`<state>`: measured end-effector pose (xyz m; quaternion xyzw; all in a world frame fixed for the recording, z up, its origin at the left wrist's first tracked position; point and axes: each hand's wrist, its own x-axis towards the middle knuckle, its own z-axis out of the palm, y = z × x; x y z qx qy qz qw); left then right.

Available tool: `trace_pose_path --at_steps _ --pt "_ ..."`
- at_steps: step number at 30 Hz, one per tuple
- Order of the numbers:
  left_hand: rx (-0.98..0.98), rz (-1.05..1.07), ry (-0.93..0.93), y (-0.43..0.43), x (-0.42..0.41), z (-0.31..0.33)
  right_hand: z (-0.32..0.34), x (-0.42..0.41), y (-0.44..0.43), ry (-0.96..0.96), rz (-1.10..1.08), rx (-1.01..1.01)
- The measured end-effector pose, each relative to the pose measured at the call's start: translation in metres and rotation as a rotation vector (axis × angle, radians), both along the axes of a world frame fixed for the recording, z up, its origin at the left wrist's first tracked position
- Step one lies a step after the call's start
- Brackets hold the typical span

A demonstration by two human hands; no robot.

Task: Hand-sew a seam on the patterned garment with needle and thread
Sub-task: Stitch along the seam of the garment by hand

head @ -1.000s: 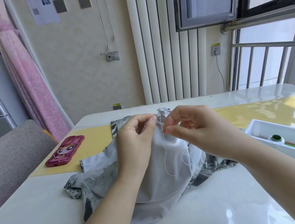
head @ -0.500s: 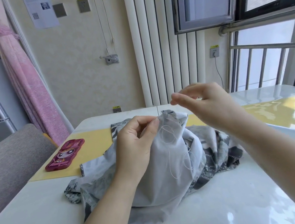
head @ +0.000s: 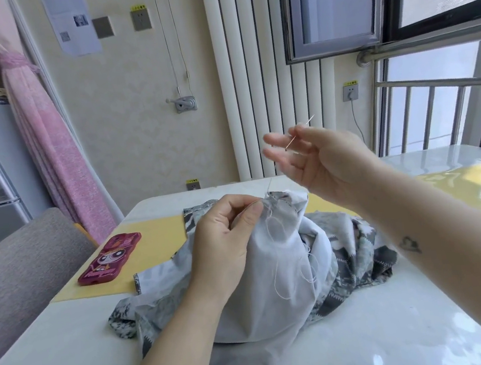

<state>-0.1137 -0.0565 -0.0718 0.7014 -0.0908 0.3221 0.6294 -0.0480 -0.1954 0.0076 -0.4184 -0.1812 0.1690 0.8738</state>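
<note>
Nearest me the white bench [head: 57, 356] carries the patterned garment [head: 359, 246], heaped at the middle with its pale lining turned outward and the grey print showing on the right and along the near left edge. My left hand [head: 225, 244] rests on the heap, and its thumb and forefinger pinch the bunched fabric edge at the top, where the seam is. Loose loops of white thread [head: 277, 268] hang over the lining just right of that hand.

Above and to the far right of the seam, my right hand [head: 321, 163] is raised clear of the cloth. It pinches the needle [head: 300, 136] between thumb and forefinger, with the other fingers spread. A faint strand seems to run from the fabric edge up towards it.

I judge that I am partway through: a stitch has passed the cloth and its slack is not yet drawn tight, given those loops. How many stitches are in, or how much seam is left, I cannot tell, since my fingers and the folds hide the line.

To the left, on a yellow mat [head: 155, 238], lies a phone [head: 110, 259] in a pink case with a cartoon girl; its lettering is too blurred to read. On the far wall are a paper notice [head: 71, 22] with a QR code and yellow stickers over the sockets [head: 140, 20], all too small to read.
</note>
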Motion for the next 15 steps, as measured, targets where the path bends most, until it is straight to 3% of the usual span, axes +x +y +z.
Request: trace_pose_path --at_steps 2,6,8,10,11,14,15 --pt "-0.003 0.003 0.005 -0.001 0.0 0.001 -0.001 -0.005 0.004 -0.193 -0.024 -0.065" --pt "0.016 0.05 -0.001 0.002 0.0 0.002 -0.025 0.012 -0.003 -1.283 -0.488 -1.037" --pt "0.018 0.084 0.004 0.004 0.001 0.002 -0.029 0.025 -0.013 -1.476 -0.63 -1.237" --pt "0.004 0.117 0.013 0.008 0.002 0.0 -0.025 0.028 -0.019 -1.403 -0.73 -1.187" --pt "-0.004 0.129 0.02 0.009 0.004 0.0 -0.017 0.023 -0.02 -1.25 -0.689 -1.087" --pt "-0.011 0.147 0.056 0.01 0.008 -0.002 0.003 0.002 -0.019 -0.546 -0.2 -0.489" --pt "-0.01 0.151 0.068 0.009 0.009 -0.002 0.009 -0.004 -0.017 -0.414 -0.054 -0.291"
